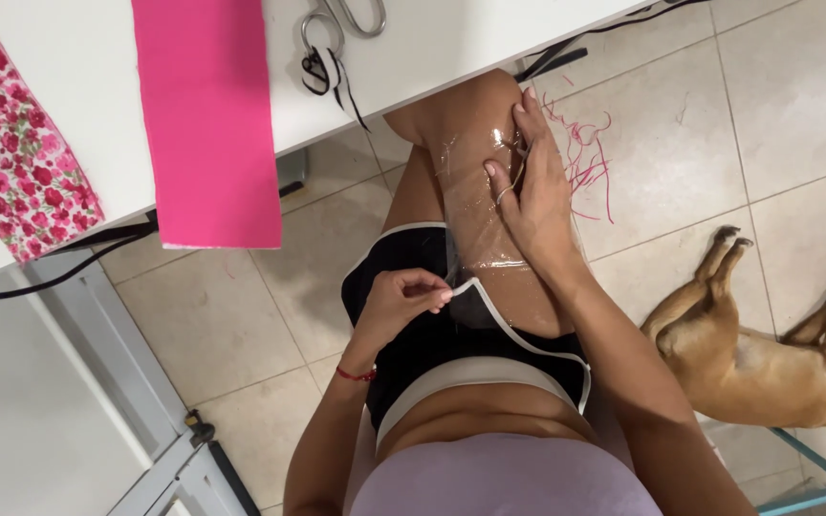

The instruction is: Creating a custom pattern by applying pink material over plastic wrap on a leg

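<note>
A clear plastic film (475,205) lies stretched over my right thigh, shiny and wrinkled. My right hand (532,186) rests flat on it near the knee, fingers spread and pressing the film down. My left hand (399,301) pinches the film's near edge between thumb and fingers, just above the white-trimmed hem of my black shorts (413,334). A red cord bracelet (356,375) circles my left wrist.
A white table (69,86) carries a pink fabric strip (207,124) hanging over its edge, a floral fabric piece (11,143) and metal scissors (336,33). Pink thread scraps (590,158) lie on the tiled floor. A brown dog (767,354) lies at the right.
</note>
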